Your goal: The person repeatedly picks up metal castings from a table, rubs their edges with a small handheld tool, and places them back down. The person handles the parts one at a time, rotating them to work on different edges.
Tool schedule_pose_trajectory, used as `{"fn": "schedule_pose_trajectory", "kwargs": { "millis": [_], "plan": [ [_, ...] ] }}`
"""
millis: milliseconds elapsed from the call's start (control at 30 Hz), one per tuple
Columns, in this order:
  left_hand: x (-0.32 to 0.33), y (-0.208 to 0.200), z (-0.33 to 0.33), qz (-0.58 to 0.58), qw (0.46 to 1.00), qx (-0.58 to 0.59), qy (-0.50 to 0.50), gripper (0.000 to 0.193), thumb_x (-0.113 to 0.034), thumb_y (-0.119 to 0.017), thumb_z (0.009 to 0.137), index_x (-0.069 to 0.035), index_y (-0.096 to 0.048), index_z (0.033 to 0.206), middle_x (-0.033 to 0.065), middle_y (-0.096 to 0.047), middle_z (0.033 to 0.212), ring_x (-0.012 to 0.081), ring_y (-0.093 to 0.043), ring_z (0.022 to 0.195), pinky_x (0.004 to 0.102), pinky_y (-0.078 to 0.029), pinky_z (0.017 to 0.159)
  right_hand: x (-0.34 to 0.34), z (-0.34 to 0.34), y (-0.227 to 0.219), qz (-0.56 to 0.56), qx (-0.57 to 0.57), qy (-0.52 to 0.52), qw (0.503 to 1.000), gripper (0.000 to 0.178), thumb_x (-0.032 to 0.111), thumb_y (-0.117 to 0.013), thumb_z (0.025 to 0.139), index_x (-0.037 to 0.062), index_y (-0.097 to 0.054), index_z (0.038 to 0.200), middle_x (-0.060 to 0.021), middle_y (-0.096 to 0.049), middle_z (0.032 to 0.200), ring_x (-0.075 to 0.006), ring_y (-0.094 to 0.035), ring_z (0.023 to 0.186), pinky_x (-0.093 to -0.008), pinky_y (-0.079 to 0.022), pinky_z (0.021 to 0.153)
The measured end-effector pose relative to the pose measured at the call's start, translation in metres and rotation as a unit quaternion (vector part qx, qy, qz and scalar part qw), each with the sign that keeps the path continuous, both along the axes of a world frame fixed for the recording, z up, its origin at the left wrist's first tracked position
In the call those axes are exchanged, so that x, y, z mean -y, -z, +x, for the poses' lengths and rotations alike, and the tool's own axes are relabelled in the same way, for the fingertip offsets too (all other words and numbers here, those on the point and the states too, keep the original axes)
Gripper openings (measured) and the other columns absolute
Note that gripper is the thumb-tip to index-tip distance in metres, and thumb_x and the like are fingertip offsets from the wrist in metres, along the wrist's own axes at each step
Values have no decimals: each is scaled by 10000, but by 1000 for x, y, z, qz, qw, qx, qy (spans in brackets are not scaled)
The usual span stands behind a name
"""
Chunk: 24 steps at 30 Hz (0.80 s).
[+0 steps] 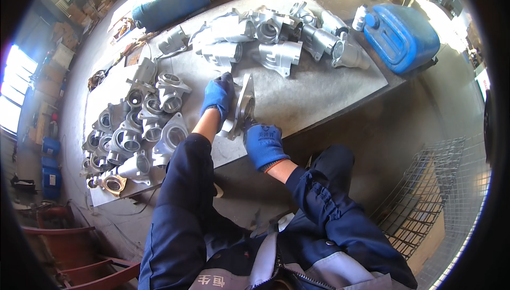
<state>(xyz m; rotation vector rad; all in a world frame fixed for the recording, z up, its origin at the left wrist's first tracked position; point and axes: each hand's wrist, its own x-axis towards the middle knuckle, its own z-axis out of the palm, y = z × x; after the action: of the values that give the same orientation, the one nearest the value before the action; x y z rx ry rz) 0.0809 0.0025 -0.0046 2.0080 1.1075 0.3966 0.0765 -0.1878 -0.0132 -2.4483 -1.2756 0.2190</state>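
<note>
A silvery metal casting (245,94) with a flange and a round opening is tilted up at the near edge of the metal-topped table (329,96). My left hand (218,99), in a blue glove with dark fingertips, is closed on its left side. At the casting's lower right, my right hand (265,144), gloved the same way, is closed with its fingers at the opening. Something dark shows at those fingertips, too small and hidden to name. To the left, several similar castings (129,140) stand packed together.
Larger housings (279,56) lie in a row along the table's far side. A blue jerrycan (401,37) sits at the right corner beside a white bottle (360,18). A blue drum (170,6) lies beyond. At lower right is a wire mesh cage (433,189); a red metal frame (79,253) is lower left.
</note>
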Motion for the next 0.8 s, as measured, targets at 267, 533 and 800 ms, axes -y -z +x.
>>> {"fn": "schedule_pose_trajectory", "kwargs": {
  "millis": [267, 533, 800],
  "plan": [
    [-4, 10, 2, -18, 1000, 19, 6, 417, -358, -462, 970, 27, -623, 954, 123, -578, 827, 235, -478, 829, 390, -449, 716, 8, -19, 8, 42, -15, -5, 999, 116, 142, -573, 823, 95, -665, 878, -147, -686, 766, -325, -683, 701, -438, -513, 616],
    [-32, 50, 5, 32, 998, 58, -3, 399, -354, -477, 973, 18, -610, 925, 164, -628, 778, 223, -554, 706, 407, -461, 662, 21, -50, 9, 53, 39, -79, 995, 124, 155, -574, 812, 86, -676, 825, -144, -682, 734, -297, -679, 663, -434, -510, 586],
    [-13, 23, -4, -44, 996, -6, 80, 417, -371, -452, 962, -18, -641, 1079, 235, -659, 1040, 325, -631, 875, 409, -479, 830, 62, -13, 31, 111, -107, -17, 988, 333, 287, -581, 871, 75, -604, 1126, -181, -677, 795, -361, -664, 753, -492, -511, 662]
  ]
}}
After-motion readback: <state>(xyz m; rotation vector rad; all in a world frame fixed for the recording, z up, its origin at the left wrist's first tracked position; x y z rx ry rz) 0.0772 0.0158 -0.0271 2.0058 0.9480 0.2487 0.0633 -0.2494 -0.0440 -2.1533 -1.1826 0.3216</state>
